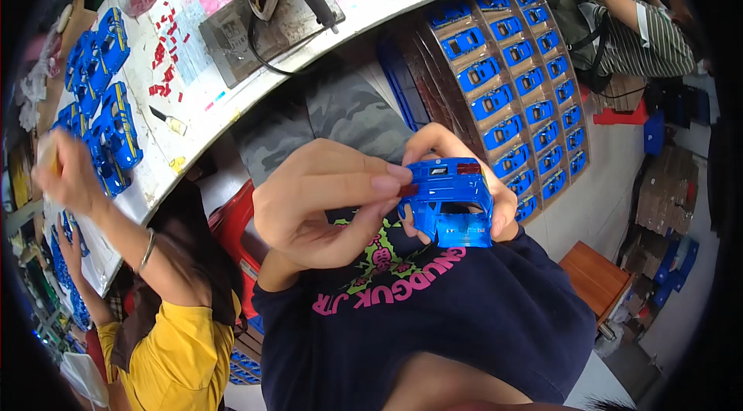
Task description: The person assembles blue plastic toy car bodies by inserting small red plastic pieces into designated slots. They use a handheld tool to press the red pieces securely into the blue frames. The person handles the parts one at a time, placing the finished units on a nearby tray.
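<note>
A blue toy car body (451, 193) is held in front of my chest by my right hand (443, 140), its fingers wrapped around the far side and the right edge. One red tail-light piece (468, 169) sits in the car's rear end. Between thumb and forefinger, my left hand (325, 198) pinches a small red piece (408, 190) against the other end of the same rear face. The fingertips partly cover this piece, so I cannot tell how far it is seated. A see-through bluish window part shows at the car's lower opening.
Small red pieces (162, 55) lie scattered on the white table (205, 121) near a craft knife (168, 120). Blue car bodies (116, 128) are piled at left, beside a co-worker in a yellow sleeve (174, 349). A cardboard tray (495, 55) of blue cars stands at right; a metal-based device (267, 32) is ahead.
</note>
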Motion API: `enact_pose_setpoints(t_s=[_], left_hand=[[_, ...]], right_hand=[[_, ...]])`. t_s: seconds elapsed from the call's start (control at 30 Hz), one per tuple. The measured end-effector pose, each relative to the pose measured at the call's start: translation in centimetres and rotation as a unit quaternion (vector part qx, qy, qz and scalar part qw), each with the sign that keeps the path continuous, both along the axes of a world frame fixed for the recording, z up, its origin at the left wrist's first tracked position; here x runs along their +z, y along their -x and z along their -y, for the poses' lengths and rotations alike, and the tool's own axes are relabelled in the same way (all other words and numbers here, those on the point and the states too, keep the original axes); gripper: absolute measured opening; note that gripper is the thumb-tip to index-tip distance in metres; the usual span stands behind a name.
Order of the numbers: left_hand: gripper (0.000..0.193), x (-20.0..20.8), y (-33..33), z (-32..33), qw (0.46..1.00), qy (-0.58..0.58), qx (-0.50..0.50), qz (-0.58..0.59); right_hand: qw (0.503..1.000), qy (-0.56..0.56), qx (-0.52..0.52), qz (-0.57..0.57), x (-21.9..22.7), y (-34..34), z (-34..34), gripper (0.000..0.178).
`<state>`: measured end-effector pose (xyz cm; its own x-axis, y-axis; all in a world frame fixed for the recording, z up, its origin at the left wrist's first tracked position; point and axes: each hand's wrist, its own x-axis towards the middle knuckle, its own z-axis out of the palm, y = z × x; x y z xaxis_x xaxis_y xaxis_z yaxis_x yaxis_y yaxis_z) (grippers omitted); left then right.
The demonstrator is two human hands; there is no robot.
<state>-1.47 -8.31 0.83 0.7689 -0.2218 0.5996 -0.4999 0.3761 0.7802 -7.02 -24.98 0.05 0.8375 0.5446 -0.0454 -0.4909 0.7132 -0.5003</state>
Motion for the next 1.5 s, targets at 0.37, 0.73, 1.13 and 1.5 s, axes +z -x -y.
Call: enact_pose_setpoints(t_s=[0.37,0.73,1.13,1.5], left_hand=[[0.022,-0.2,0.4,-0.8,0.997,-0.056,0.011,0.043],[0.024,-0.6,0.0,-1.0,0.996,-0.059,-0.029,0.063],[0.023,-1.3,-0.2,-1.2,0.993,-0.045,-0.049,0.098],[0.031,-0.7,1.0,0.0,0.993,-0.087,-0.083,0.001]], right_hand=[[0.959,0.019,-0.041,0.281,-2.1,-1.2,-0.1,0.089],[0.962,0.006,-0.051,0.267,-2.2,-0.8,-0.6,0.087],[0.961,-0.010,-0.041,0.272,-2.5,-1.0,-0.8,0.085],[0.955,-0.002,0.041,0.293,-4.4,-1.8,0.7,0.098]])
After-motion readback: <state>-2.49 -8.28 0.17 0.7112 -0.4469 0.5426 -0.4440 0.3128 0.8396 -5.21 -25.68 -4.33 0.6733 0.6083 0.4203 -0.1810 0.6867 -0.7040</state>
